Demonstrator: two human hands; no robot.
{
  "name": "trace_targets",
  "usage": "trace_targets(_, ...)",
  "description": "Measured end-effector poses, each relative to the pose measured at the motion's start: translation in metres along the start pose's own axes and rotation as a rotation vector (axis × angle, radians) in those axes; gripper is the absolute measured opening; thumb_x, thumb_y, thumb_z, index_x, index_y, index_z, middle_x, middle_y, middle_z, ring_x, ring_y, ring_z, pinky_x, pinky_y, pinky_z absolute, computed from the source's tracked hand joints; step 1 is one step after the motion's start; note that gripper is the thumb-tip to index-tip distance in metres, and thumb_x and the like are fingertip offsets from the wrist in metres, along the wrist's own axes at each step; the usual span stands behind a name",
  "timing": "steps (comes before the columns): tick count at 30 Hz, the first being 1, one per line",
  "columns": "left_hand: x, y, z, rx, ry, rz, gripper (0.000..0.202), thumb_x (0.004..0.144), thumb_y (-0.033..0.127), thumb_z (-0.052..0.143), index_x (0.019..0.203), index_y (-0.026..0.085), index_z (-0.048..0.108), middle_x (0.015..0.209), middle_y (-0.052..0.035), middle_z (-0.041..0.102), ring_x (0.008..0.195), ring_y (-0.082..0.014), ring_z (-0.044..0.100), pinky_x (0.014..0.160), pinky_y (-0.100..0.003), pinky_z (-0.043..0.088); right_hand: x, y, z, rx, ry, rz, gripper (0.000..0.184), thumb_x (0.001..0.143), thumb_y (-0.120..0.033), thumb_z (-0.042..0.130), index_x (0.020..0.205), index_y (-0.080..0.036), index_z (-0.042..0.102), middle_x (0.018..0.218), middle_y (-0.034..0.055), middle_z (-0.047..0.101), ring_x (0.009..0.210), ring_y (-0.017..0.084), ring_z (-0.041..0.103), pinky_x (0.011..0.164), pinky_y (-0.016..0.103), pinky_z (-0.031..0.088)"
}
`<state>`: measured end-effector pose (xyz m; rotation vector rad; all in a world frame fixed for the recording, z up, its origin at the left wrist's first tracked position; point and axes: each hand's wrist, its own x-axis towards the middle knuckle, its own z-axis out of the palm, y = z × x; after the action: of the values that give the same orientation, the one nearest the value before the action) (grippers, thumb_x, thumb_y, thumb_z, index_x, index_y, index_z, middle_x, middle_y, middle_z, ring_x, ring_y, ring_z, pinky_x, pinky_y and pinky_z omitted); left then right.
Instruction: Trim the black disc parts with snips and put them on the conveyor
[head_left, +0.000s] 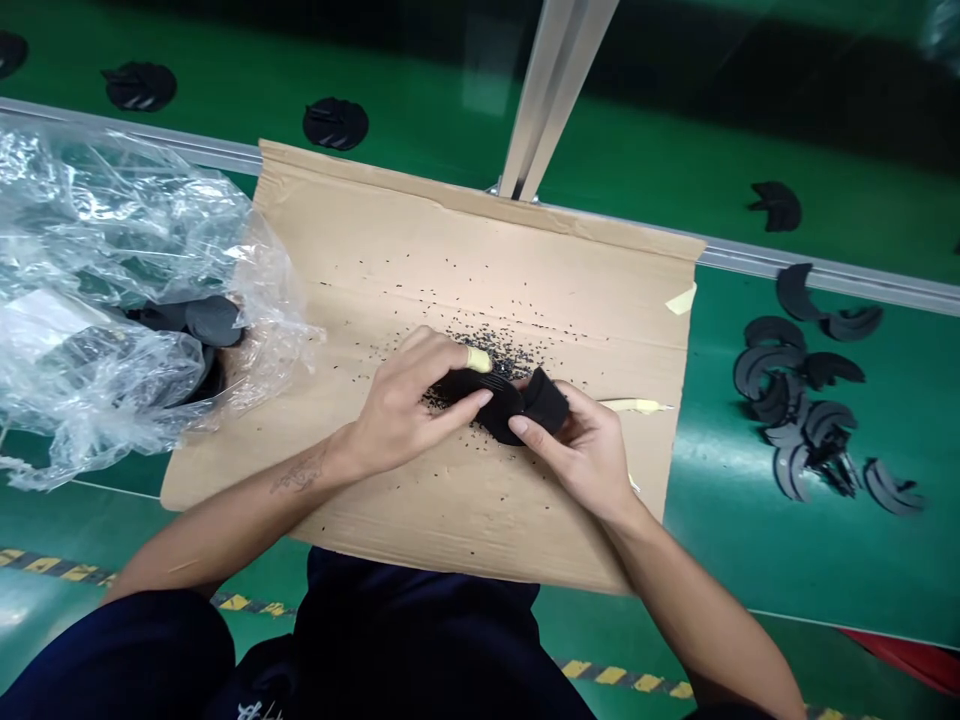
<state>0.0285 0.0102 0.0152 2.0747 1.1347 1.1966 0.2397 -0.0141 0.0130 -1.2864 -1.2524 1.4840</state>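
Over the middle of a brown cardboard sheet (570, 270), both hands grip one black curved plastic part (502, 405). My left hand (412, 395) pinches its left side, thumb on the near face; yellow tape wraps a fingertip. At its right end my right hand (581, 445) closes around a raised, broader section, with the thumb on the near side. Tiny black bits (491, 345) lie scattered beneath and behind the part. Just right of my right hand is a tool with a yellow-wrapped handle and a thin tip (637, 405). The undersides of the fingers are hidden.
A clear plastic bag (135, 240) with dark parts (214, 322) inside overlaps the cardboard's left side. Several black curved pieces (772, 370) are piled on the green table at right. Round black parts (336, 122) lie beyond the metal rail; a metal post (555, 95) rises behind the cardboard.
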Motion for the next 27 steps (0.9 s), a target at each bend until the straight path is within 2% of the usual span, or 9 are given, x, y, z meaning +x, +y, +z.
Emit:
trace_targets(3, 0.001, -0.004, -0.003, -0.034, -0.076, -0.053, 0.015, 0.094, 0.031, 0.071, 0.102, 0.019, 0.068, 0.077, 0.0010, 0.066, 0.069, -0.0101, 0.059, 0.066, -0.023, 0.051, 0.001, 0.001, 0.001, -0.003, 0.028, -0.004, 0.039, 0.074, -0.053, 0.087, 0.095, -0.024, 0.073, 0.091, 0.0018, 0.071, 0.082, 0.017, 0.066, 0.074, 0.029, 0.059)
trace_targets(7, -0.004, -0.002, 0.002, -0.163, 0.002, -0.173, 0.014, 0.093, 0.030, 0.071, 0.094, 0.019, 0.063, 0.072, 0.0040, 0.060, 0.064, -0.0075, 0.056, 0.062, -0.019, 0.049, 0.000, 0.004, 0.003, -0.009, 0.001, 0.015, 0.039, 0.075, -0.054, 0.086, 0.092, -0.024, 0.069, 0.082, -0.0002, 0.065, 0.075, 0.015, 0.062, 0.068, 0.028, 0.057)
trace_targets(10, -0.008, -0.001, 0.008, -0.136, -0.010, -0.198, 0.014, 0.092, 0.029, 0.070, 0.099, 0.019, 0.062, 0.068, 0.0066, 0.054, 0.060, -0.0065, 0.052, 0.059, -0.017, 0.047, -0.001, 0.005, 0.005, -0.017, 0.003, 0.025, 0.041, 0.074, -0.056, 0.087, 0.089, -0.024, 0.066, 0.077, -0.0014, 0.059, 0.071, 0.015, 0.057, 0.063, 0.027, 0.055)
trace_targets(14, -0.010, -0.001, 0.010, -0.020, -0.060, -0.139, 0.024, 0.096, 0.029, 0.065, 0.117, 0.020, 0.065, 0.066, 0.0073, 0.051, 0.056, -0.0063, 0.050, 0.057, -0.017, 0.044, -0.003, 0.005, 0.005, -0.035, -0.004, 0.016, 0.041, 0.074, -0.056, 0.086, 0.087, -0.024, 0.064, 0.077, -0.0014, 0.056, 0.070, 0.015, 0.055, 0.062, 0.026, 0.053)
trace_targets(18, -0.009, -0.002, 0.010, 0.057, -0.043, -0.036, 0.021, 0.099, 0.031, 0.062, 0.114, 0.019, 0.067, 0.066, 0.0061, 0.055, 0.055, -0.0064, 0.051, 0.055, -0.017, 0.044, -0.003, 0.005, 0.004, -0.060, -0.016, 0.005, 0.040, 0.077, -0.057, 0.084, 0.089, -0.024, 0.064, 0.078, -0.0010, 0.057, 0.070, 0.015, 0.055, 0.062, 0.027, 0.052)
trace_targets(23, -0.010, -0.001, 0.013, 0.080, -0.043, 0.064, 0.020, 0.099, 0.028, 0.063, 0.115, 0.015, 0.066, 0.075, 0.0021, 0.067, 0.056, -0.0062, 0.055, 0.057, -0.017, 0.048, -0.001, 0.003, 0.004, -0.090, -0.013, -0.051, 0.037, 0.083, -0.056, 0.079, 0.085, -0.024, 0.062, 0.076, -0.0016, 0.058, 0.067, 0.014, 0.053, 0.061, 0.026, 0.050)
trace_targets(25, -0.011, 0.000, 0.014, 0.085, -0.034, 0.079, 0.021, 0.100, 0.029, 0.063, 0.116, 0.016, 0.067, 0.081, -0.0006, 0.071, 0.062, -0.0084, 0.061, 0.062, -0.019, 0.052, -0.001, 0.002, 0.004, -0.122, -0.003, -0.083, 0.034, 0.087, -0.055, 0.075, 0.084, -0.024, 0.062, 0.077, -0.0009, 0.060, 0.068, 0.014, 0.054, 0.062, 0.027, 0.050)
trace_targets(27, -0.011, 0.001, 0.015, 0.054, -0.043, 0.035, 0.026, 0.100, 0.033, 0.062, 0.121, 0.018, 0.066, 0.085, -0.0022, 0.073, 0.068, -0.0107, 0.064, 0.067, -0.022, 0.055, -0.003, 0.003, 0.003, -0.178, 0.028, -0.120, 0.031, 0.089, -0.053, 0.073, 0.085, -0.024, 0.064, 0.080, 0.0003, 0.064, 0.069, 0.015, 0.056, 0.062, 0.028, 0.050)
